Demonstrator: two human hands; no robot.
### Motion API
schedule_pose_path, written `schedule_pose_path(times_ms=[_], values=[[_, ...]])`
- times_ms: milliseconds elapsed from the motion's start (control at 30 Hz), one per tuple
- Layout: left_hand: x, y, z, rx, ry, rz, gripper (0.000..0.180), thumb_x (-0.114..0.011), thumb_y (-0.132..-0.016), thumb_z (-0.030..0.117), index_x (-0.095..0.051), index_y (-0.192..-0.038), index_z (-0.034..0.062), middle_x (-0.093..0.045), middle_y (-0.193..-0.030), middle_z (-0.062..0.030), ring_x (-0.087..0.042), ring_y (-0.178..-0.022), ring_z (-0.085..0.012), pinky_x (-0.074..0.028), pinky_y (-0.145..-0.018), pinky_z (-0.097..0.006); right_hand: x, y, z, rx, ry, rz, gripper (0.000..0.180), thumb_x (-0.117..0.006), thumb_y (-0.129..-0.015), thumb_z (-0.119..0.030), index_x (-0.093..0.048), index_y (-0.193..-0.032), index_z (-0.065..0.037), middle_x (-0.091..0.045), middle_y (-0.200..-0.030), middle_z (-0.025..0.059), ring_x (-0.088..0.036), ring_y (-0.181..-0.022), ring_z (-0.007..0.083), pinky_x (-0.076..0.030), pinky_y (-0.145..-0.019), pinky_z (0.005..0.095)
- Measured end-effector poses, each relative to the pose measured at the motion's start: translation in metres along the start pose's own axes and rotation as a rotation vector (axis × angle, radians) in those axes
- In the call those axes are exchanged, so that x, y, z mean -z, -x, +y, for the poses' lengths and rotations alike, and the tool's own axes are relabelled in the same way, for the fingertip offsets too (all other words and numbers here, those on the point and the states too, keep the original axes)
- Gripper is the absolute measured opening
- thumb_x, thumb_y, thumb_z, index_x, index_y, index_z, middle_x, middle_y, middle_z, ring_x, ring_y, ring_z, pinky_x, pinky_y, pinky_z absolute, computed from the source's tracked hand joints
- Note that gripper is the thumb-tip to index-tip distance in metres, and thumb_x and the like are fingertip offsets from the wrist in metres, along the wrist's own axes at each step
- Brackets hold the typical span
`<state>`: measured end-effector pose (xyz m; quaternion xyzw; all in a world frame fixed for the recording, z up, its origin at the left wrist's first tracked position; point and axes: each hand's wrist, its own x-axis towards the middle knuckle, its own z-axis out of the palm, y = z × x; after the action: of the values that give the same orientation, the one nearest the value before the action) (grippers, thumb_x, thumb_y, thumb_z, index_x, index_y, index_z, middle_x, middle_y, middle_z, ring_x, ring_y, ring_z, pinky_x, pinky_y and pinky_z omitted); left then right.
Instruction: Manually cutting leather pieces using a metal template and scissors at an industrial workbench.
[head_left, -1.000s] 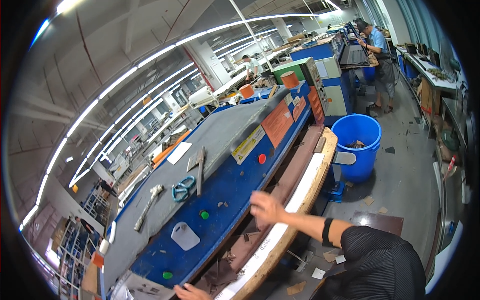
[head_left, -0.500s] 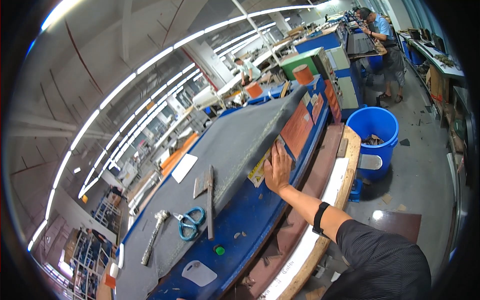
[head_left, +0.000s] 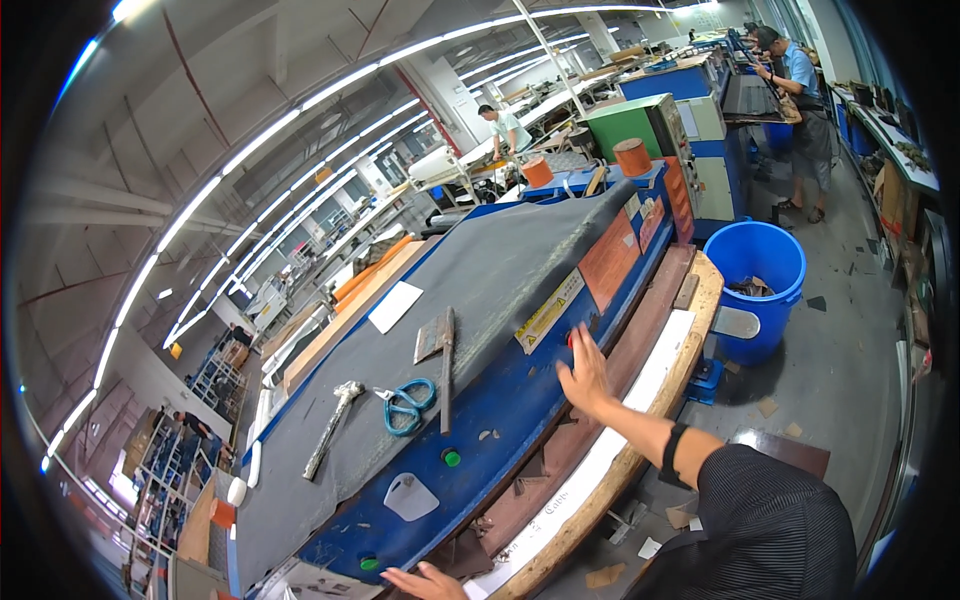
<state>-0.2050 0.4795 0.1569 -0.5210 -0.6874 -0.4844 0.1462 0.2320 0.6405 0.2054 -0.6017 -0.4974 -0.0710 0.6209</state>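
My right hand is open over the blue front panel of a large machine, its fingertips beside a red button; contact is unclear. At the lower edge my left hand shows in part, fingers stretched out and empty, near a green button. Another green button sits farther along the panel. A dark grey sheet covers the machine's top. On it lie teal-handled scissors, a flat-headed tool with a long dark handle and a pale, wrapped, hammer-like tool.
A wooden-edged ledge runs along the machine's near side. Beyond its far end stands a blue bin holding scraps. A white card rests on the sheet. Another person stands at a far workbench; scraps lie on the floor.
My right hand has come off the yellow label and moved nearer, down to the red button. My left hand has come into view at the lower edge. The whole view has shifted slightly.
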Motion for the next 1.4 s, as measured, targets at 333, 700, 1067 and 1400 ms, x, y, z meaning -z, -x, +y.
schedule_pose_path(times_ms=[333,700,1067,1400], values=[[0.040,0.111,0.000,-0.315,-0.008,-0.383,0.021,-0.063,-0.088,0.017,-0.066,-0.077,0.0006,-0.061,-0.077,-0.0181,-0.057,-0.076,-0.0387,-0.044,-0.069,-0.048,0.073,0.200,-0.060,0.492,-0.174,-0.641,0.030,-0.066,-0.087,-0.028,-0.066,-0.106,-0.004,-0.064,-0.104,0.0148,-0.061,-0.101,0.0314,-0.049,-0.087,0.0448],[0.072,0.147,0.005,-0.331,-0.067,-0.540,0.031,-0.059,-0.091,0.031,-0.068,-0.096,0.0020,-0.066,-0.095,-0.0225,-0.060,-0.091,-0.0426,-0.045,-0.083,-0.053,0.116,0.247,-0.064,0.399,0.044,-0.817,0.030,-0.057,-0.092,-0.028,-0.071,-0.080,-0.004,-0.067,-0.090,0.0167,-0.063,-0.093,0.0366,-0.047,-0.087,0.0487],[0.127,0.196,-0.006,-0.273,-0.085,-0.578,0.039,-0.065,-0.085,0.038,-0.069,-0.099,0.0021,-0.066,-0.098,-0.0210,-0.061,-0.096,-0.0399,-0.045,-0.089,-0.051,0.163,0.295,-0.077,0.484,0.126,-0.928,0.028,-0.055,-0.094,-0.029,-0.070,-0.087,-0.006,-0.065,-0.089,0.0158,-0.062,-0.092,0.0361,-0.046,-0.088,0.0492],[0.199,0.226,-0.047,-0.249,0.060,-0.550,0.041,-0.070,-0.085,0.037,-0.069,-0.106,0.0019,-0.065,-0.100,-0.0133,-0.058,-0.099,-0.0316,-0.040,-0.092,-0.045,0.200,0.363,-0.128,0.470,0.093,-0.897,0.018,-0.058,-0.092,-0.022,-0.069,-0.089,-0.008,-0.062,-0.086,0.0121,-0.060,-0.086,0.0332,-0.045,-0.083,0.0464]])
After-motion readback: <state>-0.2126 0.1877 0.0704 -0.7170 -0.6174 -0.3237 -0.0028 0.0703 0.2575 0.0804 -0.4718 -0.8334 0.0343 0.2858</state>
